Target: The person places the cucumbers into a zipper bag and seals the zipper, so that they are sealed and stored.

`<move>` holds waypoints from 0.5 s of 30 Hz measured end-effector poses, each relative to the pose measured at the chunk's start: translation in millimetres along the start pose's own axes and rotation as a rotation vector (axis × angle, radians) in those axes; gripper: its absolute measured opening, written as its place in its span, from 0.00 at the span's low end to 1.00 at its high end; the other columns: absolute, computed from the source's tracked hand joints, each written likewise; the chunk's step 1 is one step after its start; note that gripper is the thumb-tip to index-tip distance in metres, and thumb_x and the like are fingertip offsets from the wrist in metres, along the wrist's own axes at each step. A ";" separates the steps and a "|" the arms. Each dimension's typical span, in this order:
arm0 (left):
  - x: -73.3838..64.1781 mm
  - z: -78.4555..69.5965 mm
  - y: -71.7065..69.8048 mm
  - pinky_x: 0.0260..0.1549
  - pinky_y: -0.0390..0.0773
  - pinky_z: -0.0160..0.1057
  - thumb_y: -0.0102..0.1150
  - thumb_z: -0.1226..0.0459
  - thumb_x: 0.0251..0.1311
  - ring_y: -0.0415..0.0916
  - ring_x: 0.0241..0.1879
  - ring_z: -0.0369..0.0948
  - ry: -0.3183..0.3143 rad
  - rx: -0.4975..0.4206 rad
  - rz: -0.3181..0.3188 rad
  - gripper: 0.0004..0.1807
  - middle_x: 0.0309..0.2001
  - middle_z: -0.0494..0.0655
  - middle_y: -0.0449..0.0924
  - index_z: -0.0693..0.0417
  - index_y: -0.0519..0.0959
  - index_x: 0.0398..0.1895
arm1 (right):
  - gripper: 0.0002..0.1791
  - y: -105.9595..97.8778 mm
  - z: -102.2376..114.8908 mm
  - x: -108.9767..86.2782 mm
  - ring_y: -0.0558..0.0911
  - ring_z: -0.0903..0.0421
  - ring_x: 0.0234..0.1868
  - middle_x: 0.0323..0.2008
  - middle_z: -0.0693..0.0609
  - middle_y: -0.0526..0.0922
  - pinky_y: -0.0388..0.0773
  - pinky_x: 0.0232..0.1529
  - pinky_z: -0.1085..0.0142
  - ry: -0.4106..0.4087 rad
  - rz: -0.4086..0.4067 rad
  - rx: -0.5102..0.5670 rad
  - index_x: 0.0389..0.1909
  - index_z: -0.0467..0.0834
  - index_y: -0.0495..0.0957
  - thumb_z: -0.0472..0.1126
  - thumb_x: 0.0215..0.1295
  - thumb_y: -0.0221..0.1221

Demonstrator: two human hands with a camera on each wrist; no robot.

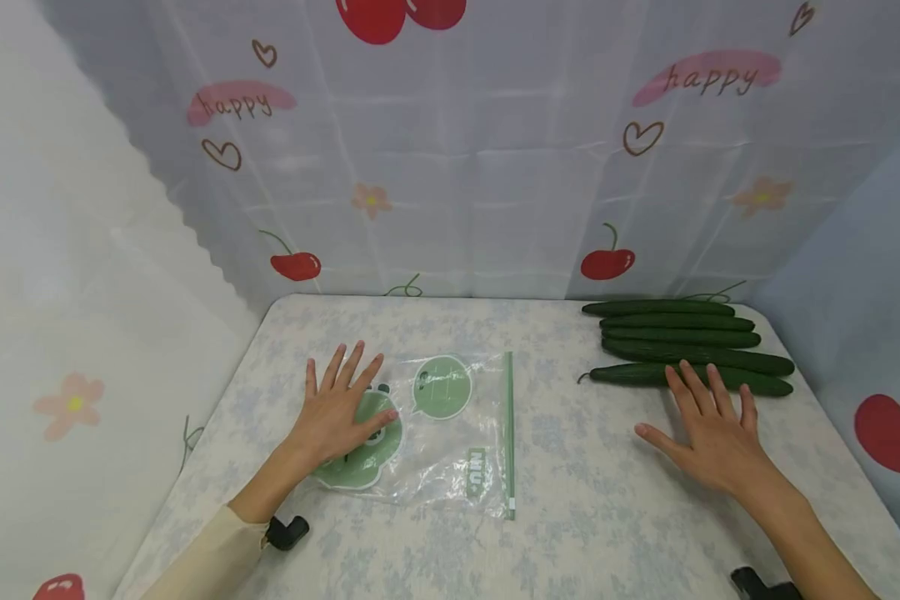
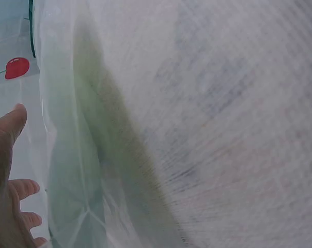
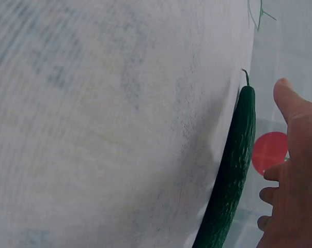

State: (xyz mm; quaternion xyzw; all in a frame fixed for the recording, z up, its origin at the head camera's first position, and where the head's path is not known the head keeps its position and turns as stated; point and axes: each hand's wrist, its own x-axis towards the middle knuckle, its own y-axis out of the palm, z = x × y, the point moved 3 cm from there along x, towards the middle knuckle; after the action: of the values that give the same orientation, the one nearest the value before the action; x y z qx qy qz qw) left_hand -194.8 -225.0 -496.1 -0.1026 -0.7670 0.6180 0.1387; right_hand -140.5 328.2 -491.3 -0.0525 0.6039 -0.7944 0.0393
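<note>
A clear zip bag [image 1: 442, 458] with green cartoon prints and a green slider strip lies flat on the table. Over its left part my left hand [image 1: 337, 417] is spread, fingers straight; in the left wrist view the bag's green print [image 2: 68, 144] shows beside the hand [image 2: 9, 175]. At the right, several dark green cucumbers [image 1: 690, 354] lie side by side in a stack of rows. My right hand [image 1: 720, 442] is spread with its fingertips over the nearest cucumber [image 3: 231, 170]. Whether those fingertips touch it I cannot tell. Neither hand grips anything.
The table [image 1: 570, 533] wears a pale cloth with a blue floral pattern. Behind it hangs a white curtain [image 1: 480, 167] printed with cherries, hearts and "happy". More of this sheeting covers the left and right sides.
</note>
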 end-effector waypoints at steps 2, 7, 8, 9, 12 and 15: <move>-0.5 0.1 0.2 0.78 0.29 0.79 0.59 0.30 0.67 0.33 0.89 0.59 0.001 0.001 -0.002 0.53 0.91 0.50 0.38 0.37 0.52 0.89 | 0.61 0.4 0.0 0.5 0.32 0.31 0.88 0.89 0.39 0.39 0.22 0.77 0.23 -0.003 0.000 -0.002 0.90 0.47 0.38 0.74 0.72 0.57; -2.7 -1.5 -0.4 0.78 0.29 0.80 0.60 0.31 0.67 0.36 0.89 0.62 -0.002 -0.010 -0.002 0.53 0.90 0.52 0.39 0.39 0.54 0.89 | 0.61 2.9 0.9 2.6 0.32 0.31 0.88 0.89 0.39 0.39 0.22 0.78 0.23 -0.009 0.010 0.003 0.90 0.47 0.38 0.74 0.72 0.57; -3.3 -2.3 -0.7 0.78 0.29 0.80 0.61 0.31 0.67 0.36 0.89 0.62 -0.003 -0.009 0.000 0.53 0.90 0.52 0.39 0.39 0.54 0.89 | 0.61 3.5 1.4 2.8 0.32 0.31 0.88 0.89 0.39 0.39 0.22 0.77 0.22 -0.010 0.012 0.006 0.90 0.47 0.39 0.74 0.72 0.57; -3.8 -3.3 -1.2 0.78 0.29 0.80 0.62 0.32 0.67 0.36 0.89 0.62 -0.003 -0.012 0.001 0.53 0.90 0.53 0.40 0.39 0.54 0.89 | 0.61 4.3 1.8 2.8 0.32 0.31 0.88 0.89 0.38 0.40 0.23 0.77 0.22 -0.012 0.013 0.010 0.90 0.47 0.39 0.74 0.73 0.57; -4.1 -8.1 -2.2 0.78 0.31 0.80 0.64 0.36 0.69 0.38 0.88 0.63 0.004 -0.021 0.000 0.51 0.90 0.54 0.42 0.41 0.55 0.89 | 0.60 6.1 3.4 2.0 0.33 0.31 0.88 0.89 0.38 0.40 0.24 0.77 0.22 -0.020 0.011 0.021 0.90 0.46 0.39 0.73 0.73 0.57; -3.5 -15.2 -2.1 0.78 0.34 0.81 0.66 0.40 0.69 0.40 0.88 0.63 0.015 -0.038 0.003 0.49 0.89 0.56 0.45 0.43 0.58 0.88 | 0.58 6.6 6.4 1.5 0.33 0.32 0.88 0.89 0.38 0.41 0.24 0.78 0.23 -0.041 -0.005 0.043 0.90 0.46 0.40 0.71 0.74 0.58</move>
State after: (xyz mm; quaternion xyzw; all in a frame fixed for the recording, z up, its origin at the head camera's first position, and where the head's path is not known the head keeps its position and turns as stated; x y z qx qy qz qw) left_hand -186.3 -212.7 -491.3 -0.1111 -0.7773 0.6029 0.1415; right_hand -141.1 320.2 -495.8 -0.0695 0.5858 -0.8059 0.0507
